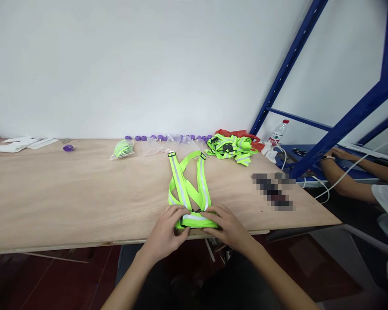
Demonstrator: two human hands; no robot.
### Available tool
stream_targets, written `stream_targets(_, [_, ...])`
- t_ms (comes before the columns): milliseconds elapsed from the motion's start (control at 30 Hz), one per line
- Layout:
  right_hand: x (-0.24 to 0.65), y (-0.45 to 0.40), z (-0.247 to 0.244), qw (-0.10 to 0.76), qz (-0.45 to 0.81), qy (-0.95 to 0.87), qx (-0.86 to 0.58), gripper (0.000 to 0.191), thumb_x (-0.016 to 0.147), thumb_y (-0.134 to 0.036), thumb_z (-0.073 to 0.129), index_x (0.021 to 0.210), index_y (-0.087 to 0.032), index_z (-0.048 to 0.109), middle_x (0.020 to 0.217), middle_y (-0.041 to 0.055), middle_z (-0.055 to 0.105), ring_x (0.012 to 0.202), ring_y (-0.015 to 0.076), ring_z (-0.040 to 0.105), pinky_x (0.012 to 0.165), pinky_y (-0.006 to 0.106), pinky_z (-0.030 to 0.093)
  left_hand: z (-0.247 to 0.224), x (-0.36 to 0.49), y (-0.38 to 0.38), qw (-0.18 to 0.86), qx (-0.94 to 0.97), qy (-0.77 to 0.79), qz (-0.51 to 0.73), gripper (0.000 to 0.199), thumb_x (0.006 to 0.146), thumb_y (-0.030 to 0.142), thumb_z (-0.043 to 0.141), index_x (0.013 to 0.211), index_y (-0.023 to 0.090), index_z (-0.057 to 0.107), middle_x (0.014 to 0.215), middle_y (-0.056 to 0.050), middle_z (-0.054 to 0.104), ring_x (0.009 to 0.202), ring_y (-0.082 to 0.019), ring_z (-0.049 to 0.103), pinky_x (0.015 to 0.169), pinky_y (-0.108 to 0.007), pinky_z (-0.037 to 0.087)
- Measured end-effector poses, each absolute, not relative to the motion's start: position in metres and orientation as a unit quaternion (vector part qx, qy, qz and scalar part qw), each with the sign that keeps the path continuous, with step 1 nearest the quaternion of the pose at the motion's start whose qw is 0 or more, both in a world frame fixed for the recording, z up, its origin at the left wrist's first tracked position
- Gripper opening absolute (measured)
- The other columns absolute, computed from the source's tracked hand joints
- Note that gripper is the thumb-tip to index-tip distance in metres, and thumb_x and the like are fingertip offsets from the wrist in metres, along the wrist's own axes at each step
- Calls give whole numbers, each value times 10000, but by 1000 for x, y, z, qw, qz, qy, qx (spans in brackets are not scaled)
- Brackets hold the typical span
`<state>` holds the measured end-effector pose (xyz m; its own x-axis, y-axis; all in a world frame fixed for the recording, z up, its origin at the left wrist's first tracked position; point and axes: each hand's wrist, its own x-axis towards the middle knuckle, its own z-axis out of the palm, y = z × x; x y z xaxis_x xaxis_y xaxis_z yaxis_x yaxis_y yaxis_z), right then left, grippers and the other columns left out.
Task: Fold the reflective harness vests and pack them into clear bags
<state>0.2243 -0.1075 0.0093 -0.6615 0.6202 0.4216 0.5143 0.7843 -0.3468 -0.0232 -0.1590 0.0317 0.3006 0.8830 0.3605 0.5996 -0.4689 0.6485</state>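
Observation:
A neon green reflective strap vest [182,183] with silver stripes and black buckles lies on the wooden table by its front edge. Its straps cross and point away from me, while the waist band is folded along the near end. My left hand [166,232] pinches the left end of that band, thumb below and fingers on top. At the right end, my right hand [228,226] grips the band the same way. Behind the vest sit clear plastic bags [151,147] and a heap of similar green straps [234,147].
The wooden table [67,193] also bears a bagged green bundle [123,149], several purple rolls [138,138], a purple roll [68,148] and white sheets [17,144]. At the right are a bottle [278,132], a blue metal frame [287,64] and another person's arms [345,172].

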Motion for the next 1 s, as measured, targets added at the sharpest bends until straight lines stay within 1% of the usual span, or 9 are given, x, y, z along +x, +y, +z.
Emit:
stream_targets(267, [226,-108,10,252,72,-916,-304,350,938,-300,637,1283,-245,632,1172,103,701,1053,245,651,901,423,574,30,-38,-159,145,810,479,305,276,875,184,567,1136,246,634,1209,-85,638,1094,-259,600,913,-396,526])
stream_targets(367, [232,-113,7,252,23,-922,-293,317,986,-247,543,1289,-244,633,1289,115,669,1183,256,623,961,436,563,27,-38,-160,96,819,481,297,226,921,231,561,1128,243,653,1245,-87,655,1134,-264,600,963,-438,511])
stream_targets(467, [237,-119,4,260,-36,-920,-291,366,989,-169,501,1333,-225,611,1413,124,594,1363,279,502,1047,465,521,24,-35,-164,39,828,485,277,245,957,221,514,1164,243,644,1366,-82,621,1297,-284,526,1117,-545,386])
stream_targets(533, [238,-122,1,263,-53,-919,-288,407,979,-137,501,1370,-219,583,1430,117,582,1411,282,447,1080,479,500,22,-31,-166,26,832,493,253,264,968,197,473,1188,226,617,1451,-80,561,1406,-294,430,1168,-589,304])
stream_targets(600, [239,-123,-1,258,-46,-922,-287,442,978,-152,510,1414,-216,540,1425,111,589,1413,276,446,1088,477,500,21,-27,-168,38,833,499,236,294,978,234,473,1257,198,558,1485,-107,524,1442,-296,388,1163,-573,329])
stream_targets(667, [238,-125,-4,250,-31,-922,-294,469,976,-230,550,1441,-193,503,1421,127,589,1390,288,476,1066,479,522,18,-24,-169,54,834,498,232,392,975,319,516,1340,179,479,1481,-142,521,1433,-301,406,1141,-542,381])
stream_targets(767, [235,-128,-10,245,-26,-918,-312,506,949,-338,610,1411,-152,516,1411,165,590,1365,321,502,1029,492,549,13,-21,-172,51,835,494,235,454,948,375,574,1339,182,448,1470,-161,520,1452,-332,368,1145,-563,370])
stream_targets(867, [231,-133,-14,263,-47,-908,-321,396,961,-272,581,1341,-160,564,1361,161,629,1332,311,540,1005,470,566,8,-20,-177,36,834,497,235,403,939,318,582,1297,181,455,1463,-161,516,1486,-367,279,1152,-607,340])
stream_targets(1000, [225,-141,-14,305,-82,-899,-304,319,962,-152,531,1270,-191,606,1247,130,699,1228,272,625,956,421,591,4,-21,-184,33,835,497,235,394,939,235,559,1304,178,422,1406,-157,561,1463,-371,331,1135,-623,357])
